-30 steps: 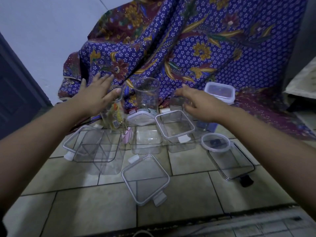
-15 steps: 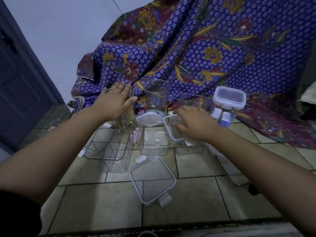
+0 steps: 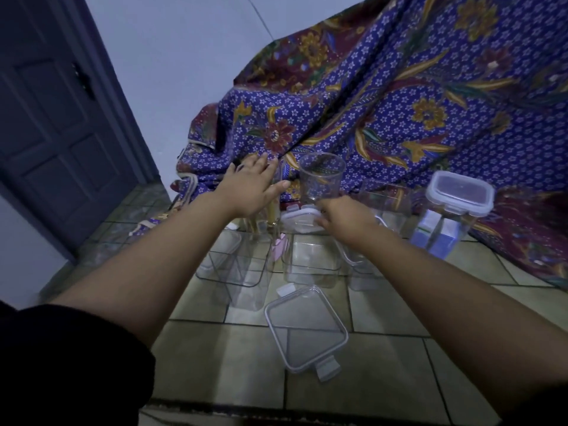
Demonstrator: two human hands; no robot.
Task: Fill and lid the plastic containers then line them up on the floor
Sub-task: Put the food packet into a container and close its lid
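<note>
Several clear plastic containers stand on the tiled floor (image 3: 378,373). My left hand (image 3: 252,189) is open, fingers spread, over a tall container holding something yellow (image 3: 272,212). My right hand (image 3: 345,218) has its fingertips on the right edge of a white-rimmed lid (image 3: 299,218); its thumb is hidden. Behind that lid stands a round clear cup (image 3: 321,179). An open square container (image 3: 310,259) sits in front of the lid, with a divided container (image 3: 236,265) to its left. A loose square lid (image 3: 307,330) lies nearest me. At the right a lidded container (image 3: 458,207) holds a blue box.
A purple patterned cloth (image 3: 415,103) hangs behind the containers and spreads onto the floor at right. A dark door (image 3: 46,124) and a pale wall (image 3: 184,56) lie at the left. A small pink item (image 3: 280,249) sits between two containers.
My right hand has left the square lid on the right container and shifted left onto the white-rimmed lid. My left hand stays over the tall container. The view has tilted.
</note>
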